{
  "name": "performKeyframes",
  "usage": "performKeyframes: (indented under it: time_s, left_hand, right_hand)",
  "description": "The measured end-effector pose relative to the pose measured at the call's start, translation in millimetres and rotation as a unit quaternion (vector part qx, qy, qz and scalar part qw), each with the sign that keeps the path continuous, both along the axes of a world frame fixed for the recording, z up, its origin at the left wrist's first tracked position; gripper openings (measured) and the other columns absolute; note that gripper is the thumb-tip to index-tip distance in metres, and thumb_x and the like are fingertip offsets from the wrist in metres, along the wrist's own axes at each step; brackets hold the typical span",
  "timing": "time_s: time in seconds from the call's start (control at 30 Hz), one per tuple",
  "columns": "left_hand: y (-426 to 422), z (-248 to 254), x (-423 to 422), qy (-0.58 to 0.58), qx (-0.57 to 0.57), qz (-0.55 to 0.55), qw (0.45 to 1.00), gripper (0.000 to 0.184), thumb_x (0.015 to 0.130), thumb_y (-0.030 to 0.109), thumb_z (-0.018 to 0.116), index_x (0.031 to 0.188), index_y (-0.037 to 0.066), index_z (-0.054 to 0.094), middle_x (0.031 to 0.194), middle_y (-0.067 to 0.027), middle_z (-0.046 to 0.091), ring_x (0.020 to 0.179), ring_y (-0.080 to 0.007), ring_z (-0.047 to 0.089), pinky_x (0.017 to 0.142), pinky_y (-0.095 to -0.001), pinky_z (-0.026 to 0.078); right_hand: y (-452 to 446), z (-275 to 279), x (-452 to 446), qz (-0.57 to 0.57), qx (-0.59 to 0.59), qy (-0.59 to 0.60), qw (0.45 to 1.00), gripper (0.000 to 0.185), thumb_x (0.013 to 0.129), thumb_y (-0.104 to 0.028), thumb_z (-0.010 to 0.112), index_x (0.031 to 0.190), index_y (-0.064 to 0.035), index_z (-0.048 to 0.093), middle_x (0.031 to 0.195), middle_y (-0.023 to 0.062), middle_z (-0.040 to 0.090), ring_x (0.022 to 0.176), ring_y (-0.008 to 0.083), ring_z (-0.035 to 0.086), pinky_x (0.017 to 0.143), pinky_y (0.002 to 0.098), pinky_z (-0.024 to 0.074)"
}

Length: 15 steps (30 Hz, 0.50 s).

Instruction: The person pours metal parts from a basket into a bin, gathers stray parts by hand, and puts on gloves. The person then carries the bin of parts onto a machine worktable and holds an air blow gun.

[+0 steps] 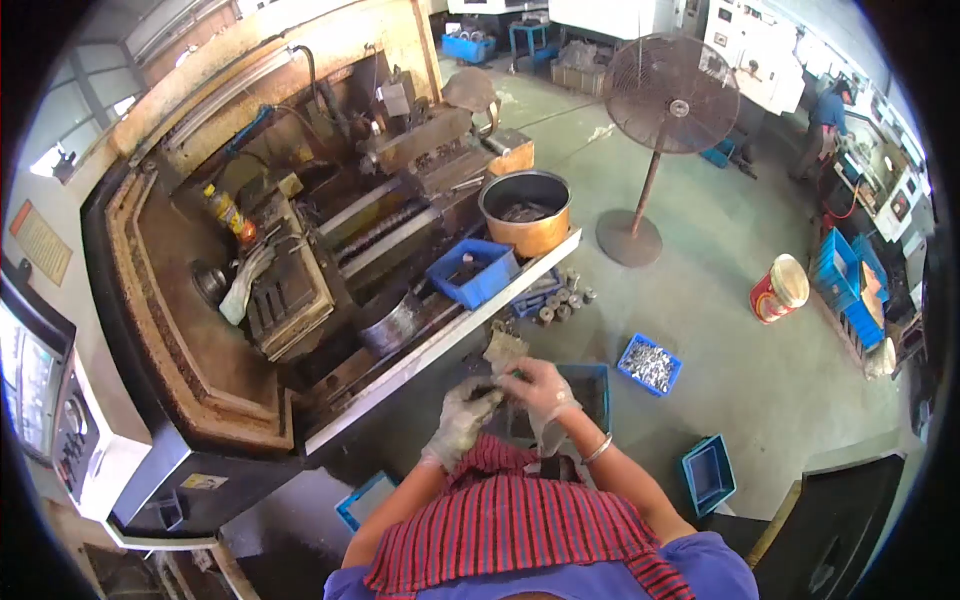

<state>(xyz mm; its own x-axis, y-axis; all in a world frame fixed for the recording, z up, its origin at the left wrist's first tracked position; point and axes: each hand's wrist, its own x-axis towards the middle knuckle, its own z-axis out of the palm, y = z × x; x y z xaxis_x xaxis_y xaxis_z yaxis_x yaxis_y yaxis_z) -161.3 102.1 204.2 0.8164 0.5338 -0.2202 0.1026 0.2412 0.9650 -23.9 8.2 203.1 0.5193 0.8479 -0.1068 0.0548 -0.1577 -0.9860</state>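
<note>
My left hand (pixel 462 418), in a whitish work glove, is raised in front of my striped apron (pixel 510 525). Its fingers are curled. Close against them, my right hand (pixel 545 392) has its fingertips pinched together, with a bracelet on the wrist. Pale glove-like material (pixel 549 436) hangs below the right palm; how it is worn is unclear. Whatever lies between the fingertips is too small to make out. Just beyond the hands is a pale crumpled cloth-like piece (pixel 505 347). A blue-green crate (pixel 606 400) is partly hidden beneath them.
At left stands an open machine (pixel 280 420) with a blue bin (pixel 475 275) and a metal pot (pixel 530 235) on its edge. A tray of small metal parts (pixel 650 365), a pedestal fan (pixel 672 95), and a red-and-white bucket (pixel 780 290) stand on the floor. A person (pixel 826 125) works far right.
</note>
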Motion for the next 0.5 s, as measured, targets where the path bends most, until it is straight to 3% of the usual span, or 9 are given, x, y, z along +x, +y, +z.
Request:
performKeyframes:
  time_s: [0.07, 0.1, 0.23, 0.33, 0.37, 0.4, 0.47, 0.5]
  left_hand:
    - [1, 2, -1, -0.070, -0.136, 0.026, 0.988, 0.018, 0.083, 0.007, 0.059, 0.099, -0.002, 0.057, 0.091, -0.0087, 0.060, 0.084, -0.0155, 0.058, 0.073, -0.0273, 0.048]
    - [-2, 17, -2, -0.082, -0.240, 0.034, 0.967, 0.016, 0.083, 0.005, 0.057, 0.097, -0.003, 0.057, 0.092, -0.0092, 0.060, 0.085, -0.0191, 0.059, 0.077, -0.0313, 0.049]
    - [3, -6, -4, -0.111, -0.244, 0.047, 0.962, 0.017, 0.083, 0.004, 0.055, 0.097, -0.004, 0.056, 0.094, -0.0109, 0.059, 0.086, -0.0224, 0.059, 0.081, -0.0385, 0.048]
    - [-7, -3, -2, -0.113, -0.237, 0.043, 0.964, 0.019, 0.083, 0.007, 0.055, 0.097, -0.005, 0.056, 0.091, -0.0104, 0.060, 0.086, -0.0203, 0.058, 0.076, -0.0335, 0.047]
    - [-9, -12, -1, -0.104, -0.202, 0.031, 0.973, 0.024, 0.081, 0.006, 0.056, 0.103, -0.004, 0.055, 0.095, -0.0111, 0.059, 0.087, -0.0207, 0.058, 0.077, -0.0332, 0.048]
    - [-13, -13, 0, -0.106, -0.202, 0.024, 0.973, 0.024, 0.081, 0.006, 0.056, 0.103, -0.004, 0.055, 0.095, -0.0111, 0.059, 0.087, -0.0207, 0.058, 0.077, -0.0332, 0.048]
    - [-18, -15, -1, -0.024, -0.100, 0.010, 0.995, 0.032, 0.078, 0.005, 0.056, 0.109, -0.002, 0.052, 0.100, -0.0128, 0.057, 0.088, -0.0213, 0.058, 0.078, -0.0328, 0.048]
    - [-14, -28, -5, -0.031, -0.113, 0.002, 0.993, 0.040, 0.076, 0.003, 0.057, 0.114, -0.002, 0.048, 0.104, -0.0145, 0.056, 0.089, -0.0222, 0.058, 0.079, -0.0332, 0.048]
  right_hand:
    - [-4, 11, -2, 0.018, 0.012, 0.108, 0.994, 0.025, 0.079, -0.020, 0.064, 0.095, -0.0019, 0.061, 0.068, 0.0037, 0.059, 0.061, 0.0089, 0.054, 0.055, 0.0253, 0.0442]
    - [-3, 8, -1, 0.033, 0.028, 0.060, 0.997, 0.022, 0.078, -0.014, 0.065, 0.096, -0.0015, 0.061, 0.069, 0.0024, 0.058, 0.062, 0.0093, 0.054, 0.057, 0.0255, 0.0453]
    - [-7, 0, 3, 0.059, 0.078, 0.070, 0.993, 0.016, 0.079, -0.010, 0.062, 0.093, -0.0019, 0.061, 0.072, 0.0033, 0.060, 0.060, 0.0082, 0.054, 0.056, 0.0230, 0.0450]
    - [-7, -11, 1, 0.021, 0.017, 0.049, 0.998, 0.016, 0.080, -0.013, 0.061, 0.091, -0.0020, 0.062, 0.072, 0.0055, 0.060, 0.062, 0.0103, 0.055, 0.057, 0.0253, 0.0453]
    - [-5, -11, -1, -0.014, 0.063, -0.114, 0.991, 0.021, 0.080, -0.020, 0.061, 0.090, -0.0014, 0.061, 0.071, 0.0071, 0.060, 0.064, 0.0133, 0.056, 0.059, 0.0292, 0.0454]
    - [-3, -11, -4, -0.017, -0.012, -0.092, 0.996, 0.025, 0.080, -0.026, 0.059, 0.088, -0.0021, 0.061, 0.072, 0.0107, 0.061, 0.065, 0.0187, 0.057, 0.062, 0.0331, 0.0454]
    - [0, -18, -5, -0.006, -0.073, -0.197, 0.978, 0.025, 0.080, -0.027, 0.059, 0.088, -0.0037, 0.062, 0.075, 0.0137, 0.062, 0.065, 0.0230, 0.058, 0.063, 0.0347, 0.0457]
    - [-2, -18, -7, -0.006, -0.016, -0.203, 0.979, 0.022, 0.080, -0.025, 0.058, 0.089, -0.0054, 0.062, 0.076, 0.0154, 0.061, 0.066, 0.0264, 0.058, 0.063, 0.0359, 0.0459]
